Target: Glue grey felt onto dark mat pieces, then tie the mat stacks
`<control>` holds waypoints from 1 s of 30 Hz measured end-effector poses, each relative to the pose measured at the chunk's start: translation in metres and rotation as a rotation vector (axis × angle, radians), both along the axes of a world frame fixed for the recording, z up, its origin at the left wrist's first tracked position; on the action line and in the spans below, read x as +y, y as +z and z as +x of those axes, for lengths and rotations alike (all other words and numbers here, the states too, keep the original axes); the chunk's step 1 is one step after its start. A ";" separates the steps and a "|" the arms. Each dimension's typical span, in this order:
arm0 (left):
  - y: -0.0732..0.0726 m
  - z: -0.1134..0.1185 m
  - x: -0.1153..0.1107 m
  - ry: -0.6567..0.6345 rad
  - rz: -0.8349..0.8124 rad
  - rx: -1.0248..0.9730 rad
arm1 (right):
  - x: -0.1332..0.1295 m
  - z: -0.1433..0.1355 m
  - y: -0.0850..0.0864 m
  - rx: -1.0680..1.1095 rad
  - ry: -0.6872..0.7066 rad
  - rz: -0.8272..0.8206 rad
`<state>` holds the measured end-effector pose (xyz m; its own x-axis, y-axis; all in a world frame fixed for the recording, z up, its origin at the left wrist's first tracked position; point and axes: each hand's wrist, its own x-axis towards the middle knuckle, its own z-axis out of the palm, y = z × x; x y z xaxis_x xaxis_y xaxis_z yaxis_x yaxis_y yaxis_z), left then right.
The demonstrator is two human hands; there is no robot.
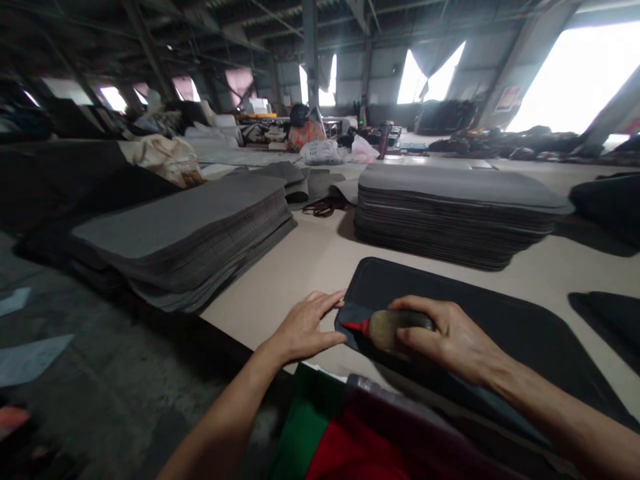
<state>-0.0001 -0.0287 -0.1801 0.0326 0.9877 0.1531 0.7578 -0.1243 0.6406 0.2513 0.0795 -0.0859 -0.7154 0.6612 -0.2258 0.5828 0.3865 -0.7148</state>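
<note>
One hand [447, 333] gripping bottle [384, 331], dark panel [505, 320] beneath

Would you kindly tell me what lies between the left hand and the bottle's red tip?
The head view shows a little bare table, then the end of the dark mat, between the left hand and the red tip.

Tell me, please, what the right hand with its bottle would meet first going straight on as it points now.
Probably the left hand: the red nozzle of the bottle in the right hand points toward it, though the nozzle's height above the dark panel is unclear.
</note>
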 end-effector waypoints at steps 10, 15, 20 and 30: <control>-0.004 0.000 0.004 -0.064 0.103 0.001 | 0.007 -0.019 0.021 -0.157 0.042 0.172; -0.003 0.000 0.003 -0.050 0.090 -0.009 | 0.009 -0.021 0.030 -0.182 0.060 0.199; -0.004 -0.001 0.004 -0.050 0.096 -0.006 | 0.006 -0.024 0.031 -0.153 0.079 0.185; -0.004 0.000 0.003 -0.055 0.107 -0.007 | 0.007 -0.025 0.044 -0.213 0.092 0.237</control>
